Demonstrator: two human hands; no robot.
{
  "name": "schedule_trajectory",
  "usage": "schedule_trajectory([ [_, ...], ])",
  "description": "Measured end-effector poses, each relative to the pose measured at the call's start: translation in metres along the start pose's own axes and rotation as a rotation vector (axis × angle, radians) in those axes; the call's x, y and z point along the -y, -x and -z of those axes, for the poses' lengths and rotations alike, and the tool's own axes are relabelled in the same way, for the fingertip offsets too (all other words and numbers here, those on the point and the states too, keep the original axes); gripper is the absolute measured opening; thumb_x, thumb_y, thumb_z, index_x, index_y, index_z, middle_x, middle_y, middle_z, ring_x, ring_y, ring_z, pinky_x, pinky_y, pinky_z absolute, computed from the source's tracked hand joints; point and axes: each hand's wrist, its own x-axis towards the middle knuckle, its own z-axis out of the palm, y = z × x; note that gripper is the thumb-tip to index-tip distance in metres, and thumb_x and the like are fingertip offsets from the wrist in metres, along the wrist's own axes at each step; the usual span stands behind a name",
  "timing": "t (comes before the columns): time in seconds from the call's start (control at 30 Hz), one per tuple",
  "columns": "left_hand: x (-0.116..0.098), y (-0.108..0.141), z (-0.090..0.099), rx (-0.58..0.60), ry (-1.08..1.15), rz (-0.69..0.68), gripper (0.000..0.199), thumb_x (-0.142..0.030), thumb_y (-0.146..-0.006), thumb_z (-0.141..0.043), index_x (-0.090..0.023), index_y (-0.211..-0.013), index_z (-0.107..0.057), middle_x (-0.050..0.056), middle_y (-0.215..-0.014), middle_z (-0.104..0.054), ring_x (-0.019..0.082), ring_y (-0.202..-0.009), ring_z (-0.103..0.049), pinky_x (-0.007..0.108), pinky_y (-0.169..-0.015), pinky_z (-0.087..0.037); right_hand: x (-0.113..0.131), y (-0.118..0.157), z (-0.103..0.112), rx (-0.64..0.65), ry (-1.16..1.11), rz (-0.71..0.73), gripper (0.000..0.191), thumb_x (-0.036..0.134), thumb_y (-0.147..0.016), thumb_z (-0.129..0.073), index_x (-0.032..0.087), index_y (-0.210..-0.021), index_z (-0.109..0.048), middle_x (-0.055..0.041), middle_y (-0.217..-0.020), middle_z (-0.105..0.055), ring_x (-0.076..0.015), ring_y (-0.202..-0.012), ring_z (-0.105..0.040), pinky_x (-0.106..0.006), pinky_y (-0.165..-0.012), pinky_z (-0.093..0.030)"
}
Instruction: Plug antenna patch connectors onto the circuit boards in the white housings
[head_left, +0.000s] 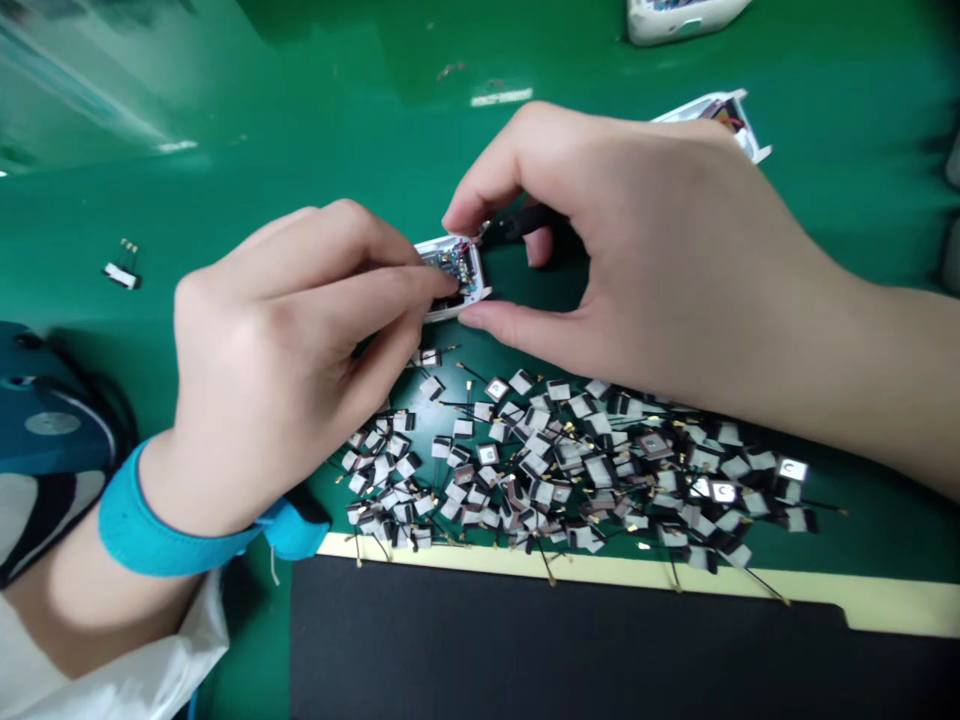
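Note:
A small white plastic casing [480,270] with an exposed circuit board [454,262] is held between both hands. My left hand [300,310] is closed on its left side, with a fingertip pressed on the board. My right hand [645,240] is curled around the right end, thumb at the lower corner and index fingertip at the upper edge. A thin black piece [521,222] reaches from under the right hand to the casing's upper right corner; its far end is hidden. Below lies a pile of small square antenna-like modules [536,445] with short black cables.
One loose module with leads [122,274] lies at left. Another open white casing [739,125] sits behind my right hand, and a white housing [679,20] at the top edge. A dark blue object [52,420] stands at left. A black mat [600,650] borders the front.

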Motion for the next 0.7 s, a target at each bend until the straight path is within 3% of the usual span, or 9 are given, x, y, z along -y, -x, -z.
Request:
schedule_trajectory([
  [0.5, -0.0005, 0.0016, -0.001, -0.023, 0.036, 0.033, 0.014, -0.014, -0.081, -0.051, -0.016, -0.09, -0.063, 0.005, -0.088, -0.059, 0.016, -0.077, -0.055, 0.03, -0.065, -0.042, 0.0007, -0.0008, 0.0005, 0.0, -0.027, -0.002, 0.028, 0.026, -0.074, -0.056, 0.014, -0.099, -0.051, 0.0037, -0.091, -0.054, -0.0087, -0.071, -0.05, -0.024, -0.063, -0.034],
  [0.7, 0.0001, 0.0002, -0.0021, -0.031, 0.057, 0.009, 0.014, -0.01, -0.08, -0.052, -0.011, -0.088, -0.063, 0.008, -0.087, -0.059, 0.016, -0.075, -0.054, 0.03, -0.063, -0.04, 0.001, -0.001, 0.0013, 0.018, -0.035, -0.04, 0.027, 0.03, -0.073, -0.057, 0.018, -0.096, -0.049, 0.002, -0.091, -0.055, -0.0134, -0.078, -0.054, -0.025, -0.066, -0.037],
])
